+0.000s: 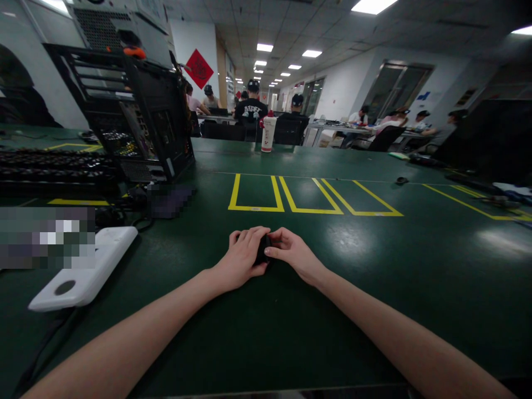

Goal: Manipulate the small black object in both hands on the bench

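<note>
Both hands meet over a small black object low above the green table, near the middle of the view. My left hand is wrapped over its top and left side, hiding most of it. From the right, my right hand pinches its right edge with thumb and fingers. What kind of object it is I cannot make out. Just beyond the hands, yellow tape outlines mark the tabletop.
At left stand an open black computer case and a white power strip with cables. A white cup is at the far edge. A small dark item lies right of the tape. Several people sit at desks beyond.
</note>
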Demonstrator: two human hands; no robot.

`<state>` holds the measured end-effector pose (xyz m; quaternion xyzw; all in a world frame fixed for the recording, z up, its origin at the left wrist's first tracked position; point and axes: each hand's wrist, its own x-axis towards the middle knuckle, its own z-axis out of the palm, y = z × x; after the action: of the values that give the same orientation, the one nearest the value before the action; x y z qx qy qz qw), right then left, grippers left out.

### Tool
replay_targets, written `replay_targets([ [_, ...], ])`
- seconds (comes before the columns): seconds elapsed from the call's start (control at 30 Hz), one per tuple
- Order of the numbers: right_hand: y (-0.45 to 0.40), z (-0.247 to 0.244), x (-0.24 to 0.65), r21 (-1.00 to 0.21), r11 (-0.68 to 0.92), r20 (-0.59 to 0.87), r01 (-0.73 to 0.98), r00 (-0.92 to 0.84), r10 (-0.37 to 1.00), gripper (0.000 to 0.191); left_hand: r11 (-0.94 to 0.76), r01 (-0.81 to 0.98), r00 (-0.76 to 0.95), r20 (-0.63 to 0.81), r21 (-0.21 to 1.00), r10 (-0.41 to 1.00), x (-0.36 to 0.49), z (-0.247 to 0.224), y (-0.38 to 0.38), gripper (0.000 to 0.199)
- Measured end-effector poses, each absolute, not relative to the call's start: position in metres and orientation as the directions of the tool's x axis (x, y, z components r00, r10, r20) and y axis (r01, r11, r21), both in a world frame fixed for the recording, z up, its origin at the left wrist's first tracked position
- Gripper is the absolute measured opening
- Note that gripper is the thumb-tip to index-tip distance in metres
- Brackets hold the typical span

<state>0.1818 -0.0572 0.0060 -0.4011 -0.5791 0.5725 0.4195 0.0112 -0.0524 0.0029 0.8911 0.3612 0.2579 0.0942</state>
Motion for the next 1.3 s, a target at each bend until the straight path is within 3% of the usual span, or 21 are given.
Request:
replay_targets([
  [0.23,-0.059,0.006,0.183,-0.994,-0.050,-0.017,-0.097,-0.314,0.949,0.018,-0.701,0.593,0.580,0.394,0.395,0.713,0.011,0.000,-0.052,0.076],
  [0.6,-0.059,0.002,0.184,-0.990,0.125,0.095,0.069,-0.338,0.936,0.018,-0.700,0.564,0.575,0.400,0.437,0.713,0.012,-0.006,-0.049,0.103],
  [0.9,-0.065,0.008,0.185,-0.990,0.138,0.130,-0.006,-0.376,0.917,0.022,-0.692,0.590,0.581,0.376,0.416,0.722,0.012,-0.003,-0.047,0.095],
  [1.13,-0.060,0.001,0.183,-0.986,0.165,0.154,0.006,-0.322,0.934,0.015,-0.696,0.575,0.603,0.352,0.430,0.716,0.009,0.007,-0.052,0.065],
  [1.3,-0.056,-0.002,0.184,-0.989,0.133,0.109,0.062,-0.298,0.948,0.022,-0.703,0.566,0.618,0.342,0.431,0.708,0.008,0.012,-0.054,0.058],
])
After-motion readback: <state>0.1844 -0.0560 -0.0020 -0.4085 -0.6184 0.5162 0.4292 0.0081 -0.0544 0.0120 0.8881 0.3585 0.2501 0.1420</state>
